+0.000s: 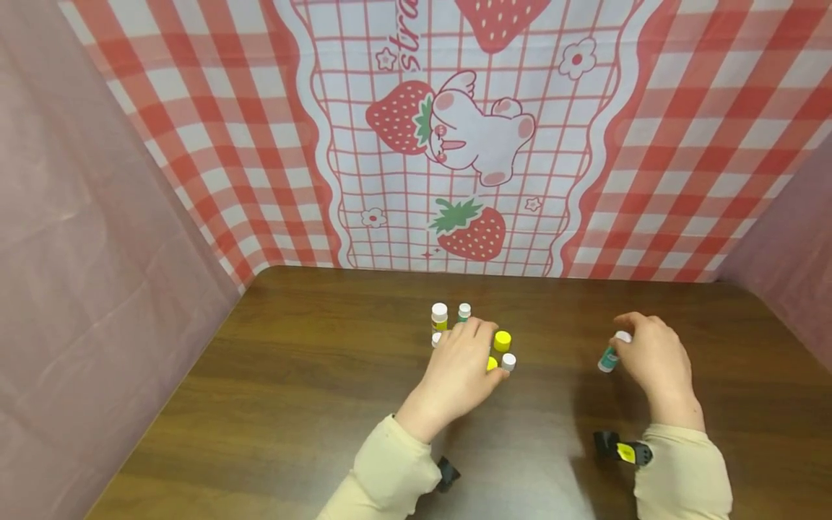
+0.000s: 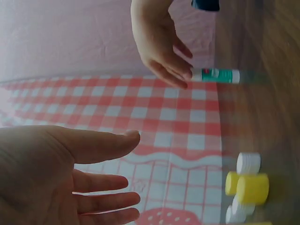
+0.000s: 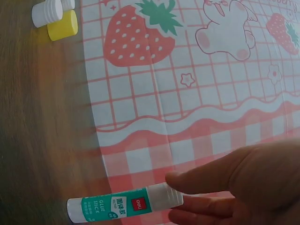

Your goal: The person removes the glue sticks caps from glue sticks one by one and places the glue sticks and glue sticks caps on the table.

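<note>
A green glue stick (image 3: 117, 205) with a white cap stands on the right side, its cap pinched between the thumb and fingers of my right hand (image 1: 658, 361). Its lower end is close to the tabletop; whether they touch I cannot tell. My left hand (image 1: 457, 370) hovers over a small group of items, fingers fairly straight and holding nothing. Around it are a yellow-labelled, white-capped tube (image 1: 439, 318), another green tube (image 1: 464, 312), a yellow cylinder (image 1: 503, 341) and a white cylinder (image 1: 509, 362). The hand partly hides the group in the head view.
Everything is on a dark brown wooden table (image 1: 292, 375). A red-and-white strawberry cloth (image 1: 455, 180) hangs behind it, with plain pinkish curtains (image 1: 110, 217) at the sides. Black wrist devices (image 1: 620, 449) show by both sleeves.
</note>
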Tool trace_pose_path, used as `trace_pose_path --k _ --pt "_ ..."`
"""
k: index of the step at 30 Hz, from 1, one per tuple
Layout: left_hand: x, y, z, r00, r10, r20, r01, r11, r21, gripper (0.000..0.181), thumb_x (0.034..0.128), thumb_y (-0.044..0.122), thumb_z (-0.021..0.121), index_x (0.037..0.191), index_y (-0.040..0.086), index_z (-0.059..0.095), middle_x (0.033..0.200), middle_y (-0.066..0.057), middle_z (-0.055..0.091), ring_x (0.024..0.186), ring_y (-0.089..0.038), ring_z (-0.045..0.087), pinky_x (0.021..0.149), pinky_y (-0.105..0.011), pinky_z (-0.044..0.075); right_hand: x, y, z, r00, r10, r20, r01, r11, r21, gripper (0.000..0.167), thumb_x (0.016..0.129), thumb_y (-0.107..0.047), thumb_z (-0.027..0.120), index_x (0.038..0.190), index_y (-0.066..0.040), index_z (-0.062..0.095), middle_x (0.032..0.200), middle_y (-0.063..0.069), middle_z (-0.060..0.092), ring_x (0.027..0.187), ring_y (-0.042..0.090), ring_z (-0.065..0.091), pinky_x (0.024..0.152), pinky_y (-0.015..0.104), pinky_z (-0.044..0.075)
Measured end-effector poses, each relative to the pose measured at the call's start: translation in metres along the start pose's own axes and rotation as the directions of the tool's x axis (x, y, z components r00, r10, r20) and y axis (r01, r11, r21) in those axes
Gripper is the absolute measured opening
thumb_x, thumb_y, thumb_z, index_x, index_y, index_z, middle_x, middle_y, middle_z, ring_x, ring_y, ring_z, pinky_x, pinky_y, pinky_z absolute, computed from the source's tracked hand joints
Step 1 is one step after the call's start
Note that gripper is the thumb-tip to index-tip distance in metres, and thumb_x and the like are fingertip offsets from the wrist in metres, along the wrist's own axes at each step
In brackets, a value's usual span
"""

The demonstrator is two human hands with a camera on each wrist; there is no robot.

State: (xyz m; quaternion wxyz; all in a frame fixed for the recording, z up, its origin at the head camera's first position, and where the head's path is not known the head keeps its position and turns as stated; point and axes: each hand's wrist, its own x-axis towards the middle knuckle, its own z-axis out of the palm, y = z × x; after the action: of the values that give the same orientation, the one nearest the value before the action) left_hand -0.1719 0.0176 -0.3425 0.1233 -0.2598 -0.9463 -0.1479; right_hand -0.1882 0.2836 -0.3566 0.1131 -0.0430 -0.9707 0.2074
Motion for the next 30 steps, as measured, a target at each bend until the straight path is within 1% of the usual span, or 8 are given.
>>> trace_pose_path --k 5,8,12,17,20,25,27,30 --pt "0.001 0.006 0.009 0.999 0.023 0.048 -0.023 1.000 -0.010 0.054 0.0780 0.041 0.068 0.119 0.010 0.053 0.111 -0.001 0.056 0.100 -0.016 0.054 0.087 -0.030 0.042 -0.001 0.002 0.001 0.998 0.039 0.049 -0.039 0.999 -0.003 0.030 0.081 -0.015 0.062 0.099 0.008 0.057 0.093 0.030 0.057 0.082 0.047 0.053 0.062 0.052 0.041" --pt "0.000 0.005 0.011 0.999 0.017 0.044 -0.015 0.999 -0.040 0.051 0.0787 0.039 0.068 0.118 0.010 0.054 0.110 0.000 0.057 0.099 -0.015 0.055 0.087 -0.030 0.043 -0.001 0.000 0.000 0.997 0.038 0.066 -0.038 0.999 0.006 0.030 0.081 -0.017 0.064 0.095 0.008 0.057 0.088 0.028 0.059 0.078 0.043 0.054 0.061 0.050 0.042" --pt "0.001 0.002 0.012 1.000 -0.001 0.026 0.003 0.995 -0.098 0.047 0.0802 0.037 0.067 0.117 0.011 0.055 0.109 0.000 0.058 0.099 -0.014 0.056 0.087 -0.030 0.043 -0.002 -0.009 0.000 0.996 -0.002 0.094 -0.004 0.998 0.057 0.032 0.082 -0.025 0.064 0.096 0.004 0.058 0.086 0.021 0.061 0.076 0.035 0.055 0.061 0.042 0.042" --pt "0.003 0.002 0.015 1.000 0.023 -0.008 -0.023 0.994 -0.110 0.043 0.0816 0.038 0.065 0.114 0.011 0.056 0.108 0.001 0.059 0.099 -0.013 0.056 0.086 -0.029 0.043 -0.003 -0.027 -0.002 0.988 -0.069 0.135 0.047 0.986 0.161 0.038 0.084 -0.037 0.061 0.098 -0.002 0.060 0.087 0.014 0.064 0.079 0.024 0.057 0.059 0.029 0.041" --pt "0.004 0.002 0.016 0.999 0.025 -0.030 -0.028 0.993 -0.116 0.042 0.0816 0.038 0.065 0.113 0.012 0.057 0.107 0.002 0.059 0.098 -0.013 0.057 0.085 -0.028 0.044 -0.004 -0.040 -0.003 0.984 -0.098 0.152 0.063 0.974 0.218 0.039 0.084 -0.040 0.061 0.098 -0.004 0.061 0.088 0.011 0.065 0.078 0.021 0.058 0.060 0.029 0.042" --pt "0.005 0.002 0.015 0.999 0.003 -0.038 -0.009 0.986 -0.169 0.041 0.0825 0.039 0.064 0.113 0.013 0.057 0.107 0.003 0.059 0.095 -0.011 0.056 0.085 -0.028 0.044 -0.007 -0.057 -0.004 0.977 -0.138 0.164 0.082 0.949 0.305 0.037 0.083 -0.039 0.063 0.100 -0.006 0.062 0.088 0.009 0.066 0.077 0.019 0.059 0.061 0.029 0.044" --pt "0.005 0.002 0.014 0.999 -0.002 -0.044 -0.006 0.982 -0.187 0.040 0.0827 0.039 0.064 0.113 0.014 0.058 0.106 0.004 0.059 0.093 -0.010 0.056 0.084 -0.028 0.044 -0.008 -0.062 -0.003 0.973 -0.155 0.172 0.087 0.932 0.352 0.038 0.083 -0.038 0.063 0.101 -0.005 0.062 0.089 0.009 0.066 0.077 0.017 0.060 0.061 0.028 0.045" --pt "0.006 0.002 0.014 0.997 -0.003 -0.072 -0.012 0.978 -0.209 0.038 0.0822 0.038 0.065 0.111 0.014 0.059 0.103 0.005 0.059 0.089 -0.009 0.055 0.082 -0.027 0.044 -0.009 -0.068 -0.001 0.965 -0.174 0.195 0.071 0.893 0.444 0.038 0.083 -0.034 0.064 0.105 -0.003 0.060 0.091 0.011 0.066 0.077 0.013 0.060 0.064 0.027 0.047"
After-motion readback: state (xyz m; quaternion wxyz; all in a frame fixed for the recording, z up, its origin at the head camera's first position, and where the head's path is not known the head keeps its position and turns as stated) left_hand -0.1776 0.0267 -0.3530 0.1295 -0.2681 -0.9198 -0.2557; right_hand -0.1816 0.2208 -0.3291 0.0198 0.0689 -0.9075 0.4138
